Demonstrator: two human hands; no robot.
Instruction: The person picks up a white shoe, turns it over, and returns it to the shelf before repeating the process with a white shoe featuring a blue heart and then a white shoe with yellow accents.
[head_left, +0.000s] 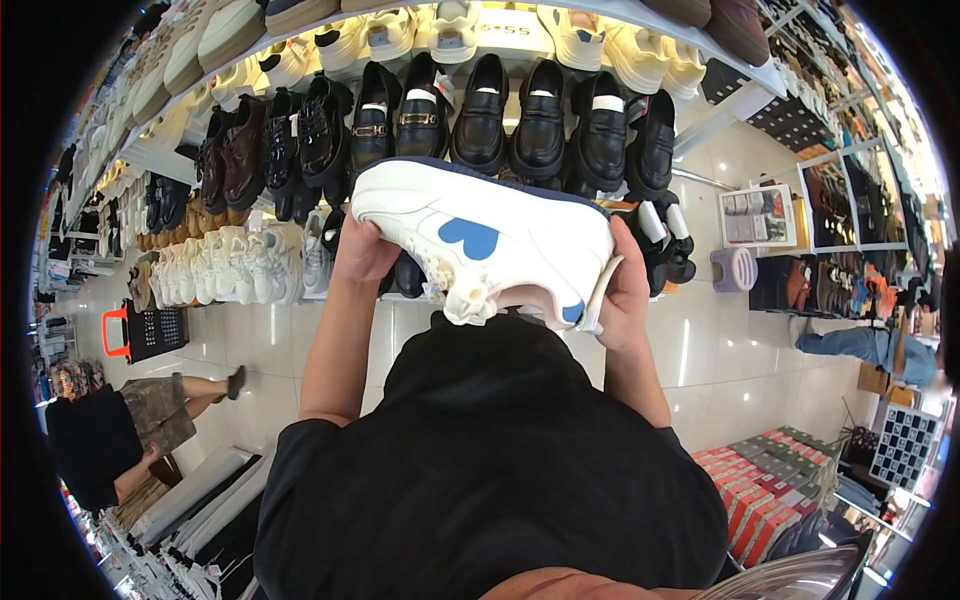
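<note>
Two hands hold one white sneaker (480,245) up in front of the chest, well clear of the shelves behind it. The shoe lies on its side, sole edge turned upward, and a blue heart shape shows on its flank. The left hand (362,250) is closed around the end of the shoe at the left of the view, its fingers mostly hidden behind the shoe. The right hand (625,290) grips the other end, with the thumb lying along the pale strip at that end; which end is toe and which is heel is hard to tell from this angle. Crumpled white paper (462,295) bulges from the shoe's opening on the lower side.

Behind the shoe runs a shelf (700,130) lined with black loafers (540,115), and cream shoes (600,40) sit on the row above. At the lower left, another person (120,430) crouches on the tiled floor (720,350) beside a red basket (145,330). Stacked shoeboxes (770,480) stand at the lower right.
</note>
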